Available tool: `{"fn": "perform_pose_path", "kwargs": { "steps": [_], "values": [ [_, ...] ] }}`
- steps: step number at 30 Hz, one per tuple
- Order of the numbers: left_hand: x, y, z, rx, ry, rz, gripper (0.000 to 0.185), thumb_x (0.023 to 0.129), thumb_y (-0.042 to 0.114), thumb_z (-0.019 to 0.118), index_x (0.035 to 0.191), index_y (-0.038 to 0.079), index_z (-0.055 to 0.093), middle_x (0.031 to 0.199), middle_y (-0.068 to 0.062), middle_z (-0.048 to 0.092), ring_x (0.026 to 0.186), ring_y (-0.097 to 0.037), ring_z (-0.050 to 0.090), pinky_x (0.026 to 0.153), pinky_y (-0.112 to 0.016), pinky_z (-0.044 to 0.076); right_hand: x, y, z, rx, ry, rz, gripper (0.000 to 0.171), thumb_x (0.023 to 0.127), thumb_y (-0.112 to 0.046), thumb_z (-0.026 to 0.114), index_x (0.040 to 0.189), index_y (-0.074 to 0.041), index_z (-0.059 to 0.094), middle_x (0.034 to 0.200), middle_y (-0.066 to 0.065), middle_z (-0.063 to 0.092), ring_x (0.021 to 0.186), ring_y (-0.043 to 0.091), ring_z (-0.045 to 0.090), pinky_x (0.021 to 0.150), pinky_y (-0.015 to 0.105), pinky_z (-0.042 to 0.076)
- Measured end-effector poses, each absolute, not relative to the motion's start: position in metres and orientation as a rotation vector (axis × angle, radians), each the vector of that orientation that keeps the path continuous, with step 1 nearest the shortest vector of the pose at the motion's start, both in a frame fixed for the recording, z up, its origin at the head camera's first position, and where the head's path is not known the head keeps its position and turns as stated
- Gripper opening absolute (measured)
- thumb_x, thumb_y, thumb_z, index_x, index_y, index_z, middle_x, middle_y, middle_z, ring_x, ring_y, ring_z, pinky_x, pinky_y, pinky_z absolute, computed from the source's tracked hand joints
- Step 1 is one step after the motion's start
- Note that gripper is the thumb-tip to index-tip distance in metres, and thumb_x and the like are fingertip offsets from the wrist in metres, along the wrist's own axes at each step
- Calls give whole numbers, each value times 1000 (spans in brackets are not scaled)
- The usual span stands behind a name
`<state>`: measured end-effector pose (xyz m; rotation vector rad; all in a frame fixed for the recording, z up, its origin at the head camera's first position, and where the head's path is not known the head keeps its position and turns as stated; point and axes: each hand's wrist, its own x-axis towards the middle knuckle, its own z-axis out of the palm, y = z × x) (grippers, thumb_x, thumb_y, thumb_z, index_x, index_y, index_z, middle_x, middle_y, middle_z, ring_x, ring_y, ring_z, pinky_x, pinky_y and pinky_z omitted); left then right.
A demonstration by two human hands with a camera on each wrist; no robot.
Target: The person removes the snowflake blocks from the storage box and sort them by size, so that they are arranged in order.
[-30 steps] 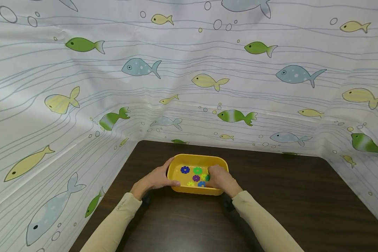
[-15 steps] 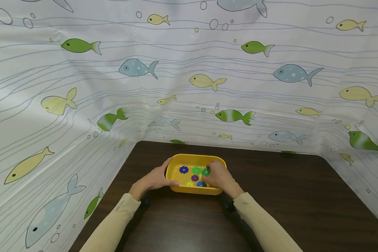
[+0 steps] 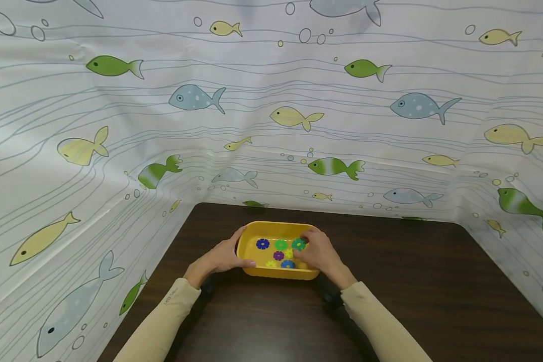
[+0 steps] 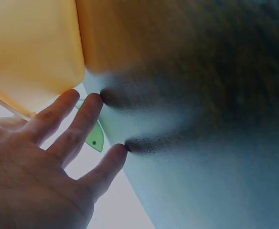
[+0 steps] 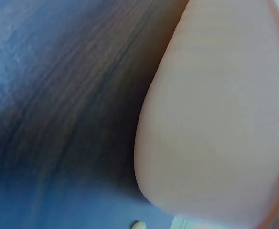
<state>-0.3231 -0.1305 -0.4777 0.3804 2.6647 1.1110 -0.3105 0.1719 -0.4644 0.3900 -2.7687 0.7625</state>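
A yellow tray [image 3: 258, 272] stands on the dark table, holding several notched, flower-like plastic discs. Among them are a dark blue disc [image 3: 262, 244], a green disc [image 3: 280, 245], a teal disc [image 3: 298, 244], a purple disc [image 3: 278, 255] and a blue disc [image 3: 287, 265]. My left hand [image 3: 224, 255] spans the tray's left end, thumb over the near rim. In the left wrist view its fingers [image 4: 77, 131] are spread and straight, some tips on the table. At the right end my right hand [image 3: 320, 251] has thumb and forefinger apart beside the teal disc; its other fingers are mostly hidden.
Dark wood-grained table [image 3: 416, 281] surrounds the tray. A white fish-print sheet [image 3: 371, 136] rises behind and at both sides of it. In the right wrist view the tray's outer wall [image 5: 216, 119] fills the right side.
My right thumb and fingers have come away from the teal disc, which now lies more exposed in the tray. The hand has shifted slightly right; the left hand keeps its place at the tray.
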Motion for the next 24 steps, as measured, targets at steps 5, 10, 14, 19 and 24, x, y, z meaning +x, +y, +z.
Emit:
{"fn": "perform_pose_path", "kwargs": {
  "steps": [5, 10, 14, 19, 24],
  "values": [
    [-324, -130, -479, 377, 2681, 1092, 114, 75, 53, 83, 161, 31, 12, 130, -6, 61, 96, -18, 59, 101, -43, 56, -307, 178, -463, 394, -2709, 763, 42, 76, -31, 83, 108, -5, 74, 100, 7, 63, 81, 17, 56, 77, 31, 57],
    [-324, -130, -479, 374, 2686, 1082, 113, 75, 53, 83, 161, 30, 12, 130, -7, 61, 96, -19, 59, 101, -43, 56, -302, 187, -460, 397, -2665, 778, 41, 75, -31, 83, 107, -6, 74, 93, 3, 59, 78, 14, 52, 70, 24, 52],
    [-325, -130, -479, 388, 2690, 1071, 114, 76, 54, 82, 161, 29, 11, 131, -7, 61, 96, -18, 59, 100, -42, 56, -296, 194, -457, 377, -2646, 812, 42, 75, -29, 85, 108, -6, 74, 93, 4, 59, 77, 14, 51, 69, 21, 52],
    [-326, -130, -479, 390, 2685, 1068, 115, 75, 55, 82, 161, 30, 11, 131, -8, 61, 97, -18, 59, 100, -42, 56, -293, 208, -458, 409, -2614, 858, 41, 76, -26, 86, 108, -3, 74, 94, 5, 60, 77, 13, 50, 65, 19, 49],
    [-326, -130, -480, 398, 2674, 1069, 114, 76, 55, 82, 161, 30, 10, 128, -7, 62, 93, -17, 60, 97, -39, 56, -293, 226, -461, 449, -2582, 876, 40, 77, -24, 87, 108, -3, 73, 92, 4, 59, 75, 12, 49, 61, 16, 46]
  ]
}}
